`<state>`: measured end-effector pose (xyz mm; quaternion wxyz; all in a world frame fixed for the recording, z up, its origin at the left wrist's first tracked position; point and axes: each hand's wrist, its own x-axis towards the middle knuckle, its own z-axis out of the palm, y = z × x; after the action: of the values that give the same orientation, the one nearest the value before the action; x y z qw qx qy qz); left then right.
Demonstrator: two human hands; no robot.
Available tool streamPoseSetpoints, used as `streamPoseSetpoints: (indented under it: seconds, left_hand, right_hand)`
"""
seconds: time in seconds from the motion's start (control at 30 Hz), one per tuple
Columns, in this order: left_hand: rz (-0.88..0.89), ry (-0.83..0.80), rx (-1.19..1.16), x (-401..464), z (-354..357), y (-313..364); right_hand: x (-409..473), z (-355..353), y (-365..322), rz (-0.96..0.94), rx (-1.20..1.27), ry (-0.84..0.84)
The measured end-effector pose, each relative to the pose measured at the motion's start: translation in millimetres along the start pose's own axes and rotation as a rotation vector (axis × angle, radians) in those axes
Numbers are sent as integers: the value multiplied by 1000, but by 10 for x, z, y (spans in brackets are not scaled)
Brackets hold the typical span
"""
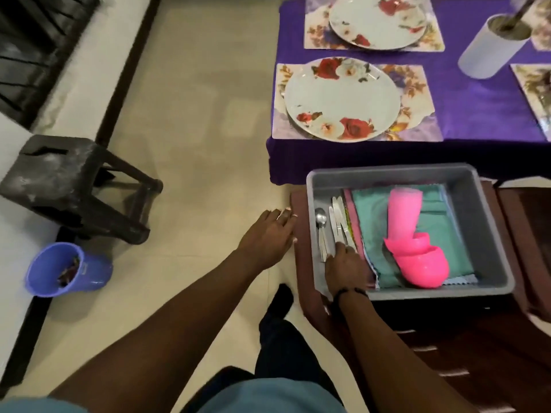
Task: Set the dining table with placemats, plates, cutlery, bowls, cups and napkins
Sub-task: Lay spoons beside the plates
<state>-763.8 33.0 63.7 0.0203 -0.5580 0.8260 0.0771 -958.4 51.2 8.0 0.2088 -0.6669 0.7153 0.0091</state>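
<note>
A grey tub [489, 222] sits on a dark wooden chair beside the table. Inside it lie a spoon [320, 220] and several knives [338, 222] along the left wall, folded teal napkins [447, 260], stacked pink cups [404, 216] and pink bowls [420, 263]. My right hand [346, 266] reaches into the tub and its fingers rest on the handles of the cutlery. My left hand [268, 236] hovers with straight fingers just left of the chair's edge, holding nothing. Two floral plates [341, 99] [378, 20] lie on floral placemats [414, 114] on the purple tablecloth [477, 108].
A white cylinder holder [489, 46] with a dark utensil stands at the table's far right, next to another placemat [536, 90]. On the tiled floor to the left are a dark plastic stool [68, 183] and a blue bucket [71, 269]. My leg and foot show below.
</note>
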Motion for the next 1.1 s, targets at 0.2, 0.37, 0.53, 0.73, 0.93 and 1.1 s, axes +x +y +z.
streamPoseSetpoints:
  seconds: [0.2, 0.37, 0.53, 0.73, 0.93, 1.1]
  left_hand:
    - [101, -44, -88, 555, 103, -109]
    - [262, -111, -123, 865, 339, -160]
    - [326, -194, -71, 1095, 499, -269]
    - [426, -183, 3, 1152, 574, -453]
    - [454, -152, -30, 1163, 603, -506]
    - [441, -124, -67, 1156, 628, -469]
  right_hand:
    - [431, 59, -52, 146, 177, -115]
    - [673, 127, -100, 242, 340, -203]
    - [909, 254, -173, 305, 415, -182]
    - [1115, 446, -278, 333, 428, -78]
    - [1278, 505, -214, 461, 500, -111]
    - [1349, 530, -146, 465, 502, -190]
